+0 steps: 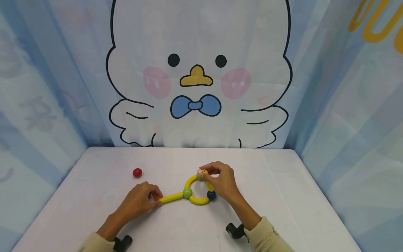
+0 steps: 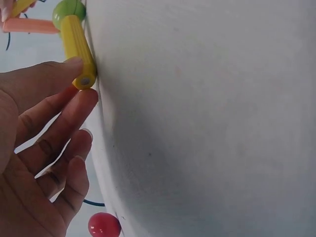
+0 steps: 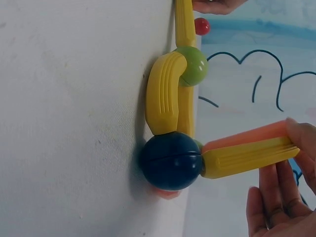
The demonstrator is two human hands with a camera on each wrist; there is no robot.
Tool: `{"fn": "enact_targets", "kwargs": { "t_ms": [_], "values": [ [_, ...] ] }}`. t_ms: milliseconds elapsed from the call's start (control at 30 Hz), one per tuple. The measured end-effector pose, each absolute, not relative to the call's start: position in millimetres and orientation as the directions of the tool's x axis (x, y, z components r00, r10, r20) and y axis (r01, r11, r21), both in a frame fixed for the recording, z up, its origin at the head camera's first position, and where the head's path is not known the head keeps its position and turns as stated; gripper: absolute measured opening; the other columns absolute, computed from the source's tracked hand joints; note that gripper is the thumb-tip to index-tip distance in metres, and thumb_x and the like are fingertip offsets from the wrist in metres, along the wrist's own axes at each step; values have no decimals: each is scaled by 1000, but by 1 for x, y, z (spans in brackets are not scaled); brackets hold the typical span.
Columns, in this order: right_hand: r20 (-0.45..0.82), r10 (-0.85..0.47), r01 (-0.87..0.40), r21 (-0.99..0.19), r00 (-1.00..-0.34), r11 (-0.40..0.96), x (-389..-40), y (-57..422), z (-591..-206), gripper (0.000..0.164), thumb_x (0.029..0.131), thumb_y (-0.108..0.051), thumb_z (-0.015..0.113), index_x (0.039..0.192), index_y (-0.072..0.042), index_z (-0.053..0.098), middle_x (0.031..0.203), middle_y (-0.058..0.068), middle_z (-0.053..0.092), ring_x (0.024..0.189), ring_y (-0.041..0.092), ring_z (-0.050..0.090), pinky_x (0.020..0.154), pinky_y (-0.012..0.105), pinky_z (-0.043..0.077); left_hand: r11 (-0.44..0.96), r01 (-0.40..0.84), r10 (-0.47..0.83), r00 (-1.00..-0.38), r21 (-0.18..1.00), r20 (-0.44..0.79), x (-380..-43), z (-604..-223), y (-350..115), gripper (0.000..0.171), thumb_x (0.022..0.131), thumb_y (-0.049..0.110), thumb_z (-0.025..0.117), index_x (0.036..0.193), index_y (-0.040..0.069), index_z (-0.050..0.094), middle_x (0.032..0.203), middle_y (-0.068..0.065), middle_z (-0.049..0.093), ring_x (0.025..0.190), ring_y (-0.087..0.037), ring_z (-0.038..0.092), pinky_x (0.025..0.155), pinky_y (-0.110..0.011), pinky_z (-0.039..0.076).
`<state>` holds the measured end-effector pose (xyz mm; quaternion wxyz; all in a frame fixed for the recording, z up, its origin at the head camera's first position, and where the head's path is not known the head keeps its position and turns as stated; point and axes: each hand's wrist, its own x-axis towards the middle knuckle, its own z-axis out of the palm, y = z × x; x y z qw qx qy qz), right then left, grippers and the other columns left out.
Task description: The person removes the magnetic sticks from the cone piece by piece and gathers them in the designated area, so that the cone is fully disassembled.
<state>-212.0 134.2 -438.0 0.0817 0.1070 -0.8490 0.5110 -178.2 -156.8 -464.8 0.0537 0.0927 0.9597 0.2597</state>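
My left hand (image 1: 141, 199) pinches the free end of a straight yellow magnetic rod (image 1: 171, 198) between thumb and fingers. The rod's other end joins a green ball (image 1: 187, 193). From that ball curved yellow pieces (image 1: 199, 201) form part of a ring with a dark blue ball (image 1: 212, 195) and a second green ball (image 1: 199, 176). Over the ring's far side, my right hand (image 1: 221, 178) holds the raised tips of two rods together. One is a yellow rod (image 3: 252, 155) rising from the blue ball, the other a salmon rod (image 3: 247, 136) beside it.
A loose red ball (image 1: 137, 172) lies on the white table (image 1: 94, 196), beyond my left hand. Black wrist devices (image 1: 235, 231) sit by both sleeves. A curtain printed with a cartoon bird (image 1: 196, 129) hangs behind the table's far edge.
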Motion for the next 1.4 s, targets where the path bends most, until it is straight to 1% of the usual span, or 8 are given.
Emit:
{"fn": "enact_targets", "kwargs": {
  "t_ms": [167, 300, 433, 600, 800, 933, 1100, 1400],
  "values": [
    [248, -97, -265, -851, -964, 453, -212, 134, -438, 15, 84, -33, 80, 99, -31, 77, 93, -11, 68, 87, 11, 63, 89, 49, 53, 842, 158, 213, -976, 515, -48, -178, -464, -156, 22, 73, 20, 89, 83, 27, 71, 72, 14, 58, 74, -10, 49, 71, -25, 45],
    [243, -96, -260, -852, -965, 454, -212, 134, -438, 15, 84, -34, 80, 99, -31, 77, 93, -11, 68, 86, 11, 63, 89, 49, 53, 838, 187, 217, -976, 513, 1, -178, -460, -153, 23, 75, 25, 88, 90, 28, 71, 78, 15, 61, 78, -9, 51, 73, -26, 46],
    [243, -95, -259, -850, -965, 458, -212, 134, -438, 15, 84, -35, 79, 99, -32, 77, 93, -11, 68, 87, 10, 63, 89, 48, 53, 828, 215, 209, -975, 518, 69, -181, -454, -143, 21, 79, 28, 85, 96, 29, 72, 84, 15, 63, 81, -8, 52, 76, -27, 47],
    [236, -93, -252, -856, -967, 451, -212, 134, -437, 15, 84, -34, 80, 99, -32, 77, 94, -11, 68, 87, 11, 63, 90, 49, 53, 785, 264, 191, -964, 560, 187, -188, -445, -124, 21, 83, 30, 82, 101, 29, 72, 87, 15, 66, 82, -10, 54, 74, -27, 47],
    [232, -104, -254, -857, -967, 448, -212, 135, -438, 14, 86, -33, 78, 99, -28, 78, 94, -9, 69, 87, 12, 63, 91, 49, 53, 711, 344, 176, -932, 613, 318, -200, -436, -98, 18, 88, 31, 77, 105, 28, 73, 91, 13, 69, 85, -11, 56, 75, -28, 47],
    [237, -110, -261, -857, -965, 443, -212, 135, -438, 14, 86, -32, 78, 99, -27, 78, 93, -8, 69, 87, 13, 64, 91, 49, 53, 650, 359, 175, -928, 669, 328, -207, -432, -81, 17, 88, 32, 77, 104, 27, 74, 91, 12, 70, 86, -13, 58, 77, -31, 49],
    [245, -118, -271, -860, -962, 433, -212, 137, -439, 13, 86, -32, 79, 98, -27, 78, 93, -9, 69, 87, 12, 64, 91, 48, 53, 617, 330, 175, -943, 715, 284, -213, -432, -64, 18, 88, 37, 76, 103, 27, 74, 89, 12, 68, 85, -14, 58, 78, -31, 49],
    [251, -123, -279, -861, -960, 424, -213, 138, -439, 14, 84, -34, 80, 97, -29, 77, 93, -11, 70, 86, 11, 65, 91, 47, 54, 601, 326, 167, -944, 730, 284, -221, -434, -54, 16, 87, 39, 76, 97, 27, 75, 80, 15, 65, 79, -9, 57, 76, -30, 47]
  ]
}}
